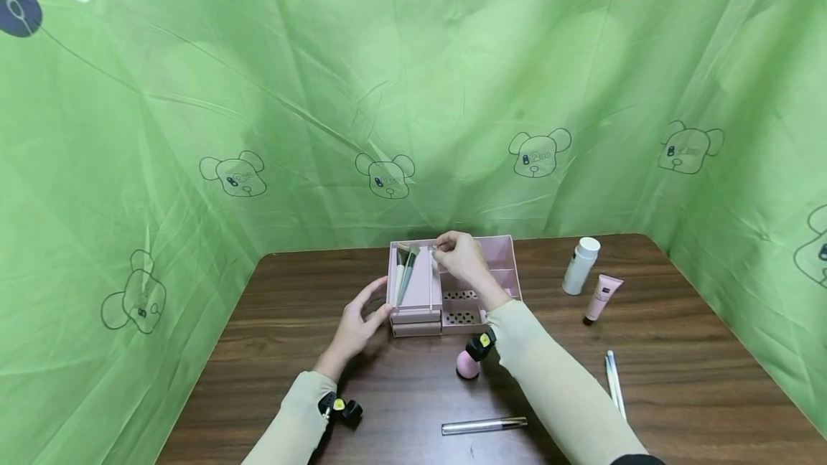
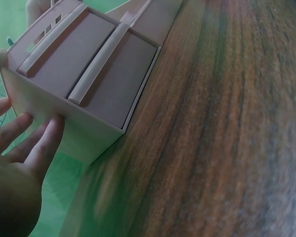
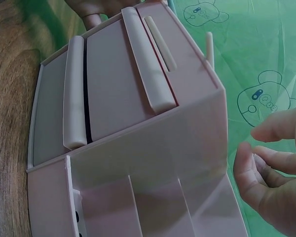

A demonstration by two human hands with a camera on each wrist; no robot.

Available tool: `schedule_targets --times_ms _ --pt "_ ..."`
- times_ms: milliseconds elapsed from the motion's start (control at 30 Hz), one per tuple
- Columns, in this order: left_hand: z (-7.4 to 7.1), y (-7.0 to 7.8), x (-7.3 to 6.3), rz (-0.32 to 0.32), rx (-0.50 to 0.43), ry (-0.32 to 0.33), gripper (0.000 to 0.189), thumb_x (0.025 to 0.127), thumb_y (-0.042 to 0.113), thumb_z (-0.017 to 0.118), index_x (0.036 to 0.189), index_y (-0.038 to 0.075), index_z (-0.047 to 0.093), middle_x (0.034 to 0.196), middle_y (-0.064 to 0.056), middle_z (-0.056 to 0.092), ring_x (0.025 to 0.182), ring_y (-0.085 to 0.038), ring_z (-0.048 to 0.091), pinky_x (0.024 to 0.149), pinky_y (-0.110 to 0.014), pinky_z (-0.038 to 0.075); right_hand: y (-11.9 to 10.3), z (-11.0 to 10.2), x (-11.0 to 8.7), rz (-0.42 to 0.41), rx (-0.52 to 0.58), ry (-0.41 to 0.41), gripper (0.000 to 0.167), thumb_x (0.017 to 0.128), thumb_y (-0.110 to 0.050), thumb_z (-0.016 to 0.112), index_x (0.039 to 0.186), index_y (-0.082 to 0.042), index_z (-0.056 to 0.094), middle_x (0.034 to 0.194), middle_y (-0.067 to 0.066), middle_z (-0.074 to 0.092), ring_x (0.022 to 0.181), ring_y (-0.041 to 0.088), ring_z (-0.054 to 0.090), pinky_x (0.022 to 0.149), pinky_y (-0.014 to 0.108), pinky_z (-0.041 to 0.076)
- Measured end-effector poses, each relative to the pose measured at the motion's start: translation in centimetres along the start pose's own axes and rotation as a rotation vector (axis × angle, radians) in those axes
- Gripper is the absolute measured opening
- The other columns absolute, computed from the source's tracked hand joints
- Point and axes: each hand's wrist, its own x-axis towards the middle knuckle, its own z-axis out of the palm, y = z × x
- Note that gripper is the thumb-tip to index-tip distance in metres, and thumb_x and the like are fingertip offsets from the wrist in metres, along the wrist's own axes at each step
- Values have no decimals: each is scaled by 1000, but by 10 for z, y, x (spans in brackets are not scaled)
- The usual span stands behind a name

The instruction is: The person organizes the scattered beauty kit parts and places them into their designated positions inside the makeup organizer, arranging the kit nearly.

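A pink cosmetics organizer (image 1: 420, 285) stands at the back middle of the table. Two makeup brushes (image 1: 407, 275) with green bristles lie slanted in its left top section, and a slim pale brush (image 1: 431, 285) lies along that section's right side. My left hand (image 1: 355, 321) touches the organizer's left side with spread fingers, also seen against the side wall (image 2: 79, 123) in the left wrist view. Just over the pale brush's upper end is my right hand (image 1: 461, 257). Its fingers are loosely bent (image 3: 276, 168), with nothing visible between them in the right wrist view.
Right of the organizer stand a white bottle (image 1: 581, 266) and a pink tube (image 1: 603, 298). A pink makeup sponge (image 1: 467, 365) sits in front, with a silver pen-like stick (image 1: 484, 425) nearer. Slim pale sticks (image 1: 615, 382) lie at right. Green curtain (image 1: 452, 92) surrounds the table.
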Motion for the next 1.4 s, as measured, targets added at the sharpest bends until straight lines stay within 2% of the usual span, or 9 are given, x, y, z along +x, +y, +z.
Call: schedule_targets --times_ms 467,767,933,1100,1300,1400 --pt "0 -3 0 16 13 2 54 95 3 61 142 -9 39 132 -35 52 119 -52 50 96 -28 53 3 -12 -9 3 -29 21 27 80 -15 72 106 -8 71 92 3 72 83 18 65 76 31 54" --pt "1 -1 0 9 23 6 53 95 4 61 142 -8 41 133 -34 52 119 -50 51 96 -26 52 8 -30 -24 -30 -52 29 31 81 -20 72 110 -8 70 95 4 73 86 19 67 80 34 55" --pt "1 -1 1 -14 -5 8 54 95 4 61 143 -6 40 134 -33 51 122 -50 48 97 -25 51 9 -44 -33 -70 -59 44 27 84 -19 73 109 -9 70 94 5 73 86 20 67 79 35 55" --pt "0 -3 1 0 1 3 53 95 3 61 142 -8 40 134 -34 51 121 -51 49 97 -29 52 10 -57 -43 -89 -53 62 24 84 -19 73 107 -11 71 93 6 73 84 21 67 76 32 55" --pt "1 -1 1 -15 -6 9 53 95 4 61 143 -6 41 135 -31 52 122 -48 49 100 -46 49 18 -71 -53 -91 -78 72 25 85 -21 72 107 -11 71 94 4 73 84 20 67 74 30 54" --pt "1 0 1 -19 -6 9 53 95 4 61 143 -6 41 135 -31 52 123 -48 49 101 -47 48 24 -77 -58 -85 -92 76 25 86 -23 72 108 -12 70 94 4 73 83 20 67 72 30 54"
